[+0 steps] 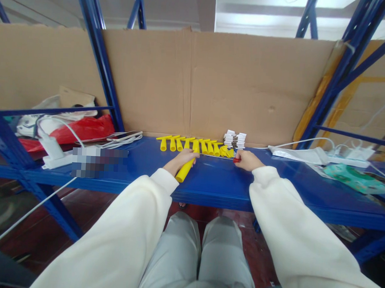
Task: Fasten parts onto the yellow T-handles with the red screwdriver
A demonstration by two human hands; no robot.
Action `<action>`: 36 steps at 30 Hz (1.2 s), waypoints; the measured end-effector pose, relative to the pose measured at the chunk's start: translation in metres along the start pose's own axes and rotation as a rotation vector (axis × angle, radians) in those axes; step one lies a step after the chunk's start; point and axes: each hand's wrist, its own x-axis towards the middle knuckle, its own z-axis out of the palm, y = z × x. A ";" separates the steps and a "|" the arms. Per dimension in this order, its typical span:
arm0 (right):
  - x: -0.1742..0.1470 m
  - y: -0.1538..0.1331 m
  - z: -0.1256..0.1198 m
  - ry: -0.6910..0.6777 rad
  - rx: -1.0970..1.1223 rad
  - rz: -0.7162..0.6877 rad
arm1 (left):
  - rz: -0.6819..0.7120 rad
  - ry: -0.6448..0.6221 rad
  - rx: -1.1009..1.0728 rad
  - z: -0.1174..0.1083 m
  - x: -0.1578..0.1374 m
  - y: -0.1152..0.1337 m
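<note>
My left hand [183, 158] is closed around a yellow plastic handle [185, 171], whose wide round end points toward me. My right hand [247, 160] grips a screwdriver with a red handle [236, 160]. Its thin metal shaft [216, 156] runs left toward the yellow handle; whether the tip touches it is too small to tell. Just behind my hands, a row of several yellow T-shaped handles [173, 144] lies on the blue shelf [223, 180]. Small yellow pieces [226, 152] are heaped at the row's right end. Behind that heap stand stacked white pieces [234, 140].
A cardboard sheet [234, 86] closes off the back. To the left are a white power strip [61, 158], coiled white cables [126, 138] and a red bag [83, 127]. On the right lie a white packet [300, 155] and a green pack [355, 178]. Blue posts [100, 57] rise at both sides.
</note>
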 end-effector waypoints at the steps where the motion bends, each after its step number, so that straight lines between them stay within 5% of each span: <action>1: -0.001 -0.001 -0.001 -0.004 -0.010 0.005 | 0.001 -0.001 -0.004 0.000 0.000 0.000; 36: -0.010 -0.018 -0.017 -0.147 -0.076 0.113 | 0.030 -0.007 0.015 0.001 0.011 -0.010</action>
